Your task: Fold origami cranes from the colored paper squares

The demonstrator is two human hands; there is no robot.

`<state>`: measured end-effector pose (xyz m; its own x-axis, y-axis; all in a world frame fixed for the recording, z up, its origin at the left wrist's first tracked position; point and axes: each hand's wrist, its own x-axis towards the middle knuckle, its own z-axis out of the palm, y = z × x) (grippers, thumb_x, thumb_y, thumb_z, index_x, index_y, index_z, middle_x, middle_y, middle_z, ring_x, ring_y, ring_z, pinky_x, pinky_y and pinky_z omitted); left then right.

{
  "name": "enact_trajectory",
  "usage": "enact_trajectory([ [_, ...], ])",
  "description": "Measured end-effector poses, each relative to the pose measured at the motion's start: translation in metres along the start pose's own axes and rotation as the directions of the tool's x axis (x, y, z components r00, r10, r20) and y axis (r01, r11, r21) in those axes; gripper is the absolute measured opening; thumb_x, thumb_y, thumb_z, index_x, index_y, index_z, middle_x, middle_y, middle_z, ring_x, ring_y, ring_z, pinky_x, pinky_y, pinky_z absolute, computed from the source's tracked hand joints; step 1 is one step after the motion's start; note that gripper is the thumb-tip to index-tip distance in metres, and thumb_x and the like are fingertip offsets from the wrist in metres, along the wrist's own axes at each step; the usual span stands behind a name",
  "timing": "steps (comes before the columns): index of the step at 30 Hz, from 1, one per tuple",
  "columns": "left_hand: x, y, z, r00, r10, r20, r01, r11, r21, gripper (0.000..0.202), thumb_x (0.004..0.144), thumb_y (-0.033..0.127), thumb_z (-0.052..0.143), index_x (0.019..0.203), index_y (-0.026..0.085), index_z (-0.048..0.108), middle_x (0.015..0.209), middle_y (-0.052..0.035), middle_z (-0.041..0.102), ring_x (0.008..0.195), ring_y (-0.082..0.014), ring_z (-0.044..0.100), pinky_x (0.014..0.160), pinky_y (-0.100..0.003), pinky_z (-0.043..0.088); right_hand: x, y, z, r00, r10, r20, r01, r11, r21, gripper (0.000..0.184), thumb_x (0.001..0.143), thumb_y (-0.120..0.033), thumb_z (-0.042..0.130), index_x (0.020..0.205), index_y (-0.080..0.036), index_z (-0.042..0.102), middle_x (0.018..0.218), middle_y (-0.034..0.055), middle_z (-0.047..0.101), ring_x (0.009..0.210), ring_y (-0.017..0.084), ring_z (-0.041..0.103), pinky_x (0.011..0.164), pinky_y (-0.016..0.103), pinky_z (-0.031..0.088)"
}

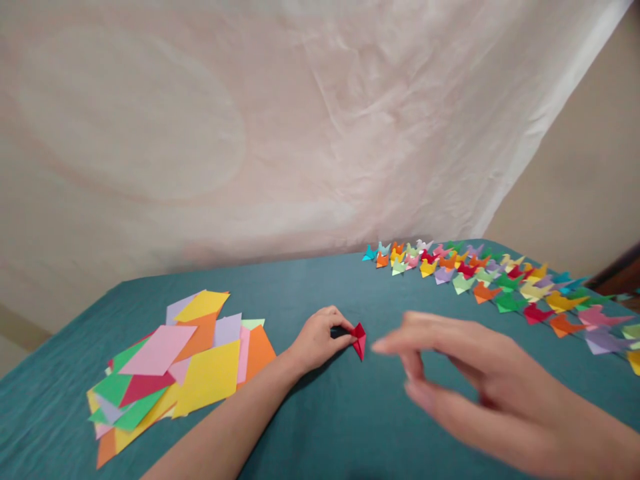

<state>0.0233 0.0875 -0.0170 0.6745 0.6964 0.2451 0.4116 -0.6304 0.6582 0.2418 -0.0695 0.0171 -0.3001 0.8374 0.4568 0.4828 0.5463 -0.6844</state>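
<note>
A small folded piece of red paper [361, 343] is pinched by one corner between the thumb and forefinger of my left hand [320, 340], low over the cloth at the middle of the table. My right hand [480, 387] hovers nearer the camera, to the right of the red paper and apart from it. Its fingers are bent but spaced from the thumb, with nothing between them; the fingertips look slightly blurred.
Loose sheets of coloured paper [207, 377] lie in an overlapping pile on the left. Rows of folded paper birds [510, 283] stand at the right and back right of the green tablecloth [300, 280]. Behind the table hangs a pale creased sheet [300, 133].
</note>
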Motion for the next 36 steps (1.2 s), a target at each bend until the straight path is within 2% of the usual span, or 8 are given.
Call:
enact_trajectory([
  [2, 0.000, 0.001, 0.000, 1.000, 0.000, -0.005, 0.001, 1.000, 0.014, 0.010, 0.078, 0.025, 0.062, 0.082, 0.019, 0.069, 0.080, -0.0024, 0.061, 0.081, -0.0158, 0.055, 0.076, -0.025, 0.041, 0.059, -0.003, -0.001, 0.988, 0.156, -0.007, -0.156, 0.987, -0.050, 0.015, 0.085, -0.025, 0.052, 0.098, -0.021, 0.058, 0.076, 0.0013, 0.058, 0.066, 0.013, 0.056, 0.063, 0.026, 0.046],
  [3, -0.001, 0.001, 0.001, 1.000, -0.003, -0.008, 0.003, 1.000, 0.021, 0.010, 0.078, 0.025, 0.062, 0.081, 0.019, 0.069, 0.079, -0.0024, 0.061, 0.080, -0.0158, 0.055, 0.076, -0.025, 0.041, 0.077, 0.001, 0.003, 0.977, 0.203, -0.069, -0.207, 0.976, -0.063, 0.015, 0.083, -0.026, 0.053, 0.097, -0.020, 0.057, 0.075, 0.0009, 0.057, 0.062, 0.012, 0.054, 0.059, 0.025, 0.045],
  [5, -0.001, 0.002, 0.001, 1.000, -0.008, -0.010, 0.009, 1.000, 0.029, 0.010, 0.077, 0.025, 0.062, 0.080, 0.019, 0.069, 0.079, -0.0027, 0.061, 0.080, -0.0159, 0.055, 0.075, -0.025, 0.041, 0.094, 0.018, 0.019, 0.957, 0.274, -0.096, -0.283, 0.955, -0.093, 0.022, 0.079, -0.029, 0.058, 0.098, -0.018, 0.055, 0.078, 0.0015, 0.058, 0.058, 0.012, 0.052, 0.058, 0.026, 0.044],
  [8, 0.000, 0.003, 0.001, 1.000, -0.017, -0.019, 0.017, 0.999, 0.029, 0.010, 0.076, 0.025, 0.063, 0.079, 0.018, 0.069, 0.079, -0.0031, 0.060, 0.080, -0.0160, 0.055, 0.074, -0.025, 0.041, 0.087, 0.045, 0.046, 0.930, 0.361, -0.064, -0.366, 0.927, -0.088, 0.027, 0.076, -0.034, 0.060, 0.096, -0.017, 0.053, 0.075, 0.0006, 0.057, 0.055, 0.012, 0.051, 0.054, 0.026, 0.042],
  [12, 0.001, 0.004, 0.002, 0.999, -0.039, -0.033, 0.040, 0.999, 0.025, 0.008, 0.073, 0.020, 0.064, 0.078, 0.017, 0.069, 0.078, -0.0028, 0.060, 0.079, -0.0157, 0.055, 0.073, -0.025, 0.042, 0.078, 0.058, 0.064, 0.936, 0.345, -0.064, -0.349, 0.934, -0.078, 0.019, 0.078, -0.033, 0.058, 0.087, -0.018, 0.055, 0.072, -0.0006, 0.056, 0.056, 0.013, 0.051, 0.054, 0.026, 0.041],
  [16, 0.002, 0.004, 0.006, 0.995, -0.071, -0.064, 0.073, 0.997, 0.032, 0.008, 0.071, 0.016, 0.063, 0.076, 0.017, 0.069, 0.076, -0.0021, 0.060, 0.077, -0.0155, 0.055, 0.072, -0.024, 0.042, 0.081, 0.058, 0.068, 0.958, 0.272, -0.087, -0.280, 0.953, -0.113, 0.009, 0.081, -0.027, 0.053, 0.079, -0.019, 0.056, 0.071, -0.0002, 0.055, 0.059, 0.013, 0.051, 0.057, 0.025, 0.040],
  [21, 0.001, 0.003, 0.009, 0.992, -0.091, -0.093, 0.094, 0.995, 0.032, 0.009, 0.071, 0.016, 0.062, 0.076, 0.018, 0.069, 0.077, -0.0018, 0.061, 0.078, -0.0161, 0.056, 0.074, -0.026, 0.043, 0.080, 0.059, 0.068, 0.970, 0.221, -0.102, -0.233, 0.965, -0.122, 0.010, 0.082, -0.023, 0.049, 0.078, -0.018, 0.057, 0.070, 0.0006, 0.055, 0.060, 0.014, 0.051, 0.058, 0.025, 0.040],
  [36, 0.003, 0.000, 0.008, 0.993, -0.094, -0.068, 0.093, 0.995, -0.023, 0.009, 0.074, 0.024, 0.065, 0.075, 0.019, 0.072, 0.072, -0.0012, 0.063, 0.075, -0.0153, 0.057, 0.071, -0.025, 0.043, 0.075, 0.059, 0.066, 0.979, 0.199, -0.054, -0.204, 0.973, -0.109, 0.014, 0.086, -0.021, 0.045, 0.080, -0.019, 0.058, 0.074, 0.0022, 0.055, 0.065, 0.015, 0.053, 0.062, 0.027, 0.042],
])
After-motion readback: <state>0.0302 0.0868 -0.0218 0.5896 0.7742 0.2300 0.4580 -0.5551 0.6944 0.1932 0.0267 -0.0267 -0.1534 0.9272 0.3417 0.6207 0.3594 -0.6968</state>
